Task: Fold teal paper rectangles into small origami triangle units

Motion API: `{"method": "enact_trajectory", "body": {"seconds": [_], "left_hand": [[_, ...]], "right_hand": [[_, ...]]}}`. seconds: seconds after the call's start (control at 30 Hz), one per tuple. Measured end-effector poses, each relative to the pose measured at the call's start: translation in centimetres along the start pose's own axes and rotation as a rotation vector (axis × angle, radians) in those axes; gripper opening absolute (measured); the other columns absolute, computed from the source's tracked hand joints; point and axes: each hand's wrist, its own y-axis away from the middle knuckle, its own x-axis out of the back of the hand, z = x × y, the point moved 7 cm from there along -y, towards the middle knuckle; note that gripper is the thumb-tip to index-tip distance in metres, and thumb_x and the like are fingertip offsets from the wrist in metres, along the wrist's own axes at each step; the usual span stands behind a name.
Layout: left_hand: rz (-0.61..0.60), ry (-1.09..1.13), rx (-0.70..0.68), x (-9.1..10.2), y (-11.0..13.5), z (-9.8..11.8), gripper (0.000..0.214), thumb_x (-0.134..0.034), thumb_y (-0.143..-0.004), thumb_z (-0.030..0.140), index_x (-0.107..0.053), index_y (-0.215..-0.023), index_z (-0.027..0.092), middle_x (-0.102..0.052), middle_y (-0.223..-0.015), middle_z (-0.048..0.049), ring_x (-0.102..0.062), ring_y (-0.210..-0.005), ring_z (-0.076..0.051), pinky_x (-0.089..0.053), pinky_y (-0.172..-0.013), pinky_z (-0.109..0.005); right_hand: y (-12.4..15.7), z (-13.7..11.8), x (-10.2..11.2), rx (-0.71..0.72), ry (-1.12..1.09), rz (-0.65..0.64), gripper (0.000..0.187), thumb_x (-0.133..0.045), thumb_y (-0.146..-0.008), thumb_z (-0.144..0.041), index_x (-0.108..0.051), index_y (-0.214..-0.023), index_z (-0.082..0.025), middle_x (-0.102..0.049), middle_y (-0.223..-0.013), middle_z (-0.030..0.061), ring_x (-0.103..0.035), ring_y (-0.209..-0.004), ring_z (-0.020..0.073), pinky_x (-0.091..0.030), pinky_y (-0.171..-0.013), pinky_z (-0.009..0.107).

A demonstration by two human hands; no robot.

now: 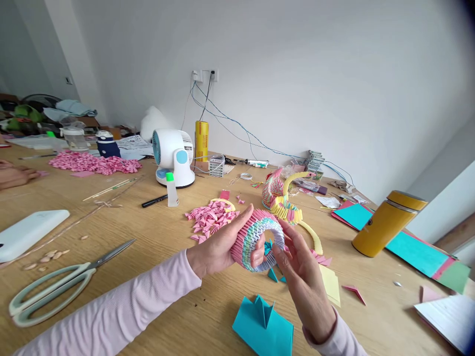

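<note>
A ring of interlocked folded paper pieces (pixel 243 247), banded in pink, green, blue and pale lilac, is held above the table with its opening towards me. My left hand (pixel 218 247) grips its left side, with fingers curled inside the ring. On the right, my right hand (pixel 302 272) pinches the lilac rim between thumb and fingers. Behind the ring lies a heap of pink folded paper triangles (pixel 210 217). Teal paper (pixel 263 326) lies below the hands with a folded teal piece standing on it. Small teal triangles (pixel 273 275) show just under the ring.
Scissors (pixel 70 282) and a white phone (pixel 29 232) lie at left. A fan (pixel 174 158), glue bottle (pixel 171 190) and paper swan-like models (pixel 284 198) stand farther back. At right are a yellow flask (pixel 388 225) and coloured paper sheets (pixel 415 252). Another person's hand (pixel 17 175) rests far left.
</note>
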Motion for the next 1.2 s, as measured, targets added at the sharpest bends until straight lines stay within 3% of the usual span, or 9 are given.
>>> {"method": "enact_trajectory", "body": {"seconds": [0.13,0.27,0.43,0.53,0.7,0.9,1.07,1.2], "left_hand": [[-0.083,0.152,-0.066,-0.8,0.2,0.7,0.058,-0.036,-0.089,0.058,-0.065,-0.084,0.008,-0.064,-0.067,-0.0105,-0.061,-0.066,-0.019,-0.045,-0.066,-0.031],[-0.152,0.132,-0.166,-0.8,0.6,1.1,0.043,-0.053,-0.087,0.044,-0.061,-0.105,0.007,-0.068,-0.085,-0.0146,-0.064,-0.084,-0.025,-0.045,-0.080,-0.036],[-0.104,0.031,-0.272,-0.6,0.8,0.8,0.046,-0.064,-0.079,0.045,-0.062,-0.107,0.008,-0.069,-0.092,-0.0159,-0.063,-0.092,-0.029,-0.045,-0.082,-0.038],[-0.003,0.003,-0.316,-0.4,0.7,0.8,0.039,-0.061,-0.082,0.043,-0.064,-0.098,0.008,-0.068,-0.079,-0.0128,-0.064,-0.083,-0.026,-0.046,-0.078,-0.035],[0.080,0.174,-0.274,-0.2,0.4,1.0,0.042,-0.039,-0.093,0.044,-0.063,-0.089,0.010,-0.055,-0.052,-0.0025,-0.055,-0.053,-0.015,-0.045,-0.067,-0.029],[0.085,0.378,-0.173,-0.4,0.5,1.1,0.047,-0.029,-0.096,0.041,-0.059,-0.079,0.011,-0.046,-0.049,-0.0004,-0.048,-0.050,-0.011,-0.039,-0.054,-0.021],[0.067,0.425,-0.145,-1.1,0.7,1.2,0.046,-0.029,-0.097,0.040,-0.061,-0.083,0.009,-0.047,-0.052,-0.0012,-0.049,-0.053,-0.012,-0.041,-0.056,-0.022],[0.064,0.442,-0.184,-1.4,0.9,1.7,0.046,-0.029,-0.097,0.041,-0.062,-0.096,0.008,-0.058,-0.066,-0.0072,-0.058,-0.065,-0.016,-0.045,-0.067,-0.027]], "right_hand": [[-0.1,0.3,0.0,-0.052,-0.099,-0.007,0.044,-0.060,-0.084,-0.042,-0.052,-0.126,-0.032,-0.053,-0.134,0.0047,-0.047,-0.125,0.0252,-0.044,-0.100,0.041],[0.1,0.3,-0.2,-0.095,-0.169,-0.008,0.042,-0.060,-0.084,-0.044,-0.053,-0.122,-0.030,-0.056,-0.129,0.0056,-0.049,-0.123,0.0261,-0.046,-0.097,0.041],[0.9,0.4,-0.4,-0.215,-0.223,0.055,0.046,-0.056,-0.085,-0.049,-0.045,-0.126,-0.033,-0.053,-0.129,0.0068,-0.051,-0.119,0.0267,-0.051,-0.088,0.040],[1.1,0.3,-0.7,-0.224,-0.208,0.055,0.045,-0.053,-0.087,-0.049,-0.043,-0.128,-0.033,-0.055,-0.126,0.0067,-0.054,-0.115,0.0253,-0.052,-0.087,0.039],[1.1,-0.8,-0.4,0.044,0.156,0.055,0.036,-0.040,-0.094,-0.045,-0.045,-0.125,-0.027,-0.051,-0.127,0.0088,-0.048,-0.120,0.0256,-0.044,-0.095,0.044],[2.5,-3.5,-1.2,0.573,0.702,0.043,0.026,-0.056,-0.086,-0.030,-0.048,-0.109,-0.020,-0.043,-0.121,0.0137,-0.040,-0.120,0.0315,-0.038,-0.094,0.052],[2.6,-4.1,-1.6,0.674,0.842,0.076,0.035,-0.063,-0.083,-0.035,-0.047,-0.110,-0.020,-0.042,-0.122,0.0157,-0.042,-0.118,0.0341,-0.039,-0.091,0.054],[2.1,-3.3,-1.6,0.639,0.816,0.058,0.043,-0.066,-0.081,-0.036,-0.046,-0.114,-0.020,-0.049,-0.119,0.0145,-0.048,-0.112,0.0316,-0.043,-0.087,0.049]]}}
